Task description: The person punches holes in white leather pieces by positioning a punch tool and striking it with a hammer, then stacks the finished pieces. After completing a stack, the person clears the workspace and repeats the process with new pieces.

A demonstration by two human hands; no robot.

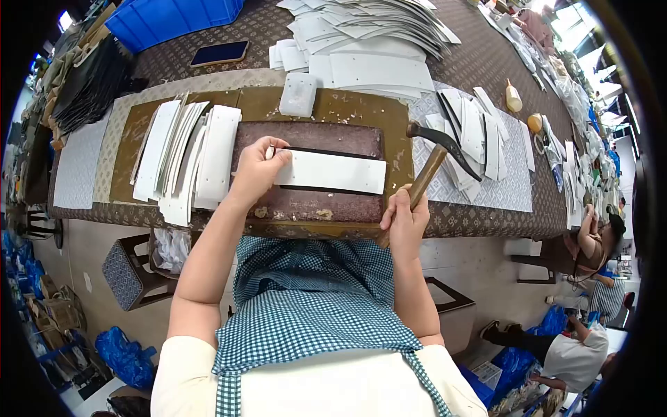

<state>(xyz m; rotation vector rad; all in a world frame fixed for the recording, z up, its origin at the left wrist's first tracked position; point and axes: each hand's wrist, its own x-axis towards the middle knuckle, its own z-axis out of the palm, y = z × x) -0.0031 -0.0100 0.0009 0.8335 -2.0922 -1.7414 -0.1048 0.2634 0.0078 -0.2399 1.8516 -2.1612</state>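
My left hand [260, 169] is closed in a pinch at the left end of a white strip [339, 172]. A small whitish bit shows by its fingertips; what it is I cannot make out. Black edging shows along the strip's long sides, and small holes or dots mark its right end. Beneath it lies a worn reddish-brown block [313, 206]. My right hand [407, 217] is wrapped around the wooden handle of a hammer [429, 174]. The hammer's curved dark metal head is raised, to the right of the block.
Stacked white pieces [218, 156] stand left of the block. A larger pile [368, 35] lies at the back, near a whitish block [299, 94], a phone [219, 53] and a blue bin [170, 21]. More strips [472, 132] and a bottle [513, 97] lie right. People sit at far right.
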